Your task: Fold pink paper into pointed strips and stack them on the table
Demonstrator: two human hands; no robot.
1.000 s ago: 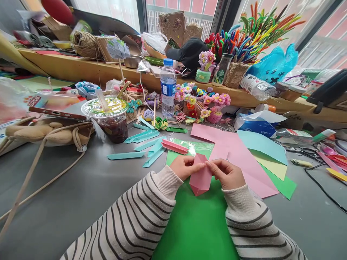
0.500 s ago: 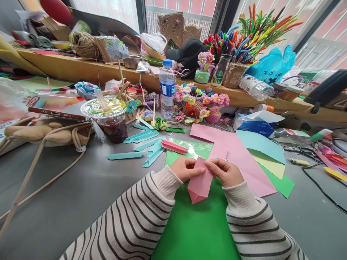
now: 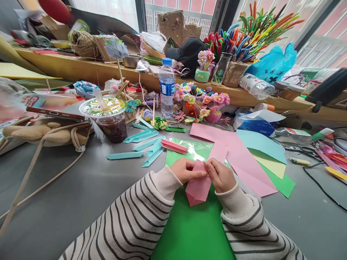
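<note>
Hands in striped sleeves, left hand (image 3: 187,169) and right hand (image 3: 221,175) both pinching folded pink paper (image 3: 197,187) at its top, above green sheet (image 3: 195,231), teal folded strips (image 3: 143,144) nearby

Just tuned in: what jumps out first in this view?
Dead centre, the left hand and right hand pinch a folded pink paper piece above a bright green sheet. Behind, a water bottle stands mid-table, with colourful pipe cleaners at the window.
</note>
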